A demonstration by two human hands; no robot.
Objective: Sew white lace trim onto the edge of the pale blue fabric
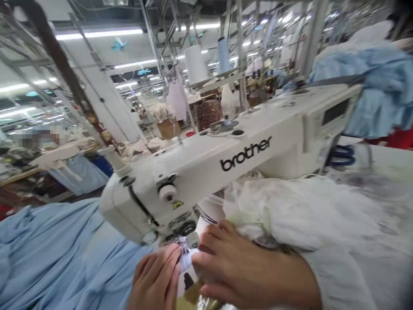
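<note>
A white Brother industrial sewing machine [206, 168] runs diagonally across the view, its head and needle area low in the middle. Under the needle area lies a small white fabric piece with dark print [186, 267]. My left hand [155, 275] grips its left side, with the fingers curled against it just below the presser foot. My right hand [235, 269] presses on its right side with the fingers spread. Pale blue cloth [64, 258] spreads to the left of my left hand. A bulk of white fabric [300, 211] lies against my right forearm, whose white sleeve [342, 275] fills the lower right.
Scissors with dark blue handles [342, 155] lie behind the machine at right. A heap of blue cloth [364, 82] rises at upper right. White thread cones [195, 64] stand on a stand above the machine. Further workstations and steel racks fill the hall behind.
</note>
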